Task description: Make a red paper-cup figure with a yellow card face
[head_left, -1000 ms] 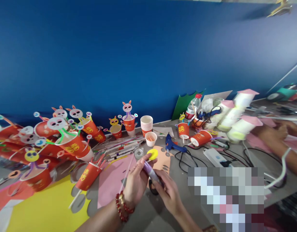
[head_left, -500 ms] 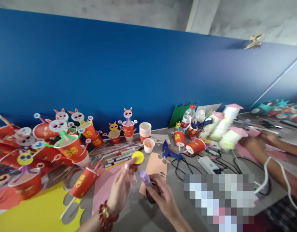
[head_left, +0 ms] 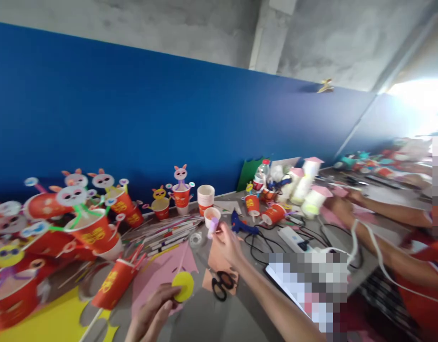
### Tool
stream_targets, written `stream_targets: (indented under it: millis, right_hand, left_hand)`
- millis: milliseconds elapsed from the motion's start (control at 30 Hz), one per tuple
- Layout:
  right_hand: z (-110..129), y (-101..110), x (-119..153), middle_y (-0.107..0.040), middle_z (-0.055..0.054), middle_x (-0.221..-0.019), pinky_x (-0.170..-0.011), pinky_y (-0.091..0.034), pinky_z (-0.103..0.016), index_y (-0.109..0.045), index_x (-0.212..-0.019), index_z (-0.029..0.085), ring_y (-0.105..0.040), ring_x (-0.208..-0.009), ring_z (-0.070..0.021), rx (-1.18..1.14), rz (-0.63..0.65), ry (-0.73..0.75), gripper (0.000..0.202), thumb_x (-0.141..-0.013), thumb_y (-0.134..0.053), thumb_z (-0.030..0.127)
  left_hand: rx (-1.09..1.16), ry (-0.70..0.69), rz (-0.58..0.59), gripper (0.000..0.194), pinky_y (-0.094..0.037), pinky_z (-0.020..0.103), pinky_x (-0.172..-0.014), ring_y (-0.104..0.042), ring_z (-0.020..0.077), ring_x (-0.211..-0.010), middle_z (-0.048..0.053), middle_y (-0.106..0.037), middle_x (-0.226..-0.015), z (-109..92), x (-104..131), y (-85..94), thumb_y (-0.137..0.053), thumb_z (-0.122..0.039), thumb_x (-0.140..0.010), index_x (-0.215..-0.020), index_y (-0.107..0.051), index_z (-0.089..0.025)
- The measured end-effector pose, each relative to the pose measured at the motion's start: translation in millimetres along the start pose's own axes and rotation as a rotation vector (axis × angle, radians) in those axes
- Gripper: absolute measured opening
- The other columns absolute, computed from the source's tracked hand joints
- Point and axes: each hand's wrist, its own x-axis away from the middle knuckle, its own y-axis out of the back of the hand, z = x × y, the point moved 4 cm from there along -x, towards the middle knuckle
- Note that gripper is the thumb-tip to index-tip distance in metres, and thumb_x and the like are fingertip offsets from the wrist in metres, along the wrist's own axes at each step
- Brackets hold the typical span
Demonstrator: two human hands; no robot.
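"What's in the fingers?"
"Left hand (head_left: 153,308) pinches a yellow circle (head_left: 185,287), just past its fingertips. Right hand (head_left: 229,246) pinches a purple stick (head_left: 212,228)."
"Which way's the stick?"
"Blurry, but maybe nearly upright, just left of those fingers, by the white cup (head_left: 207,217)."

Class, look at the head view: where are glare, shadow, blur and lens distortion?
Head view: glare washes out the far right edge; a dark shadow falls on the blue wall, left of the gold figure; the right hand and purple tube look soft; the red cup at lower left seems stretched, probably by the lens.
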Motion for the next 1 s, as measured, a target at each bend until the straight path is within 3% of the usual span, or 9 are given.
stream_targets:
  millis: [233,500,633,767,833,933,1000]
  right_hand:
    - [-8,-9,2,-0.073,-0.013,-0.094,-0.077,-0.054,-0.038,-0.057,-0.099,0.019,-0.070,-0.089,-0.0286,0.106,0.018,0.003,0.026,-0.089,-0.052,0.043]
    - [-11,-24,0,-0.074,-0.012,-0.092,-0.073,-0.054,-0.035,-0.059,-0.096,0.020,-0.071,-0.089,-0.0288,0.157,0.105,-0.021,0.027,-0.089,-0.053,0.045]
    - [-10,-17,4,-0.074,-0.013,-0.097,-0.077,-0.055,-0.038,-0.057,-0.103,0.020,-0.071,-0.091,-0.0291,0.147,0.124,-0.028,0.035,-0.088,-0.055,0.051]
    - [14,1,29,-0.070,-0.012,-0.104,-0.087,-0.052,-0.041,-0.057,-0.106,0.020,-0.067,-0.096,-0.0280,0.100,0.040,-0.038,0.033,-0.089,-0.059,0.048]
    - [35,0,48,-0.069,-0.009,-0.094,-0.081,-0.053,-0.035,-0.061,-0.100,0.021,-0.067,-0.086,-0.0238,-0.067,0.146,-0.063,0.025,-0.092,-0.058,0.044]
    - [71,-19,76,-0.069,-0.007,-0.094,-0.075,-0.052,-0.028,-0.065,-0.091,0.021,-0.066,-0.086,-0.0215,-0.424,0.474,-0.121,0.021,-0.093,-0.058,0.040]
    - [88,-30,87,-0.067,-0.006,-0.092,-0.075,-0.051,-0.028,-0.066,-0.091,0.020,-0.064,-0.085,-0.0207,-0.587,0.543,-0.163,0.020,-0.092,-0.061,0.039]
  left_hand:
    - [-0.031,-0.076,0.016,0.028,-0.054,0.028,-0.074,-0.066,0.0253,-0.086,0.009,-0.073,-0.089,21,-1,1.2,-0.070,-0.050,-0.079,-0.084,-0.079,-0.024]
    - [0.075,-0.013,0.128,0.013,-0.049,0.027,-0.072,-0.062,0.0200,-0.080,0.007,-0.067,-0.087,30,0,0.4,-0.067,-0.032,-0.085,-0.086,-0.072,-0.020]
    - [0.229,0.053,0.076,0.015,-0.047,0.025,-0.066,-0.057,0.0153,-0.073,0.003,-0.061,-0.080,40,1,0.6,-0.070,-0.032,-0.085,-0.083,-0.064,-0.019]
    - [0.481,0.128,0.105,0.024,-0.047,0.025,-0.065,-0.056,0.0133,-0.069,0.000,-0.058,-0.078,47,-2,-4.5,-0.077,-0.033,-0.079,-0.084,-0.058,-0.019]
    - [0.570,0.196,0.162,0.024,-0.046,0.024,-0.064,-0.057,0.0126,-0.069,0.000,-0.058,-0.078,47,-2,-8.8,-0.078,-0.031,-0.079,-0.086,-0.058,-0.019]
    - [0.731,0.327,0.239,0.020,-0.044,0.022,-0.063,-0.056,0.0108,-0.066,0.000,-0.059,-0.076,45,1,-14.9,-0.076,-0.025,-0.081,-0.087,-0.058,-0.018]
    - [0.874,0.437,0.287,0.019,-0.045,0.023,-0.064,-0.055,0.0097,-0.064,-0.001,-0.059,-0.074,44,5,-18.2,-0.075,-0.020,-0.081,-0.089,-0.059,-0.017]
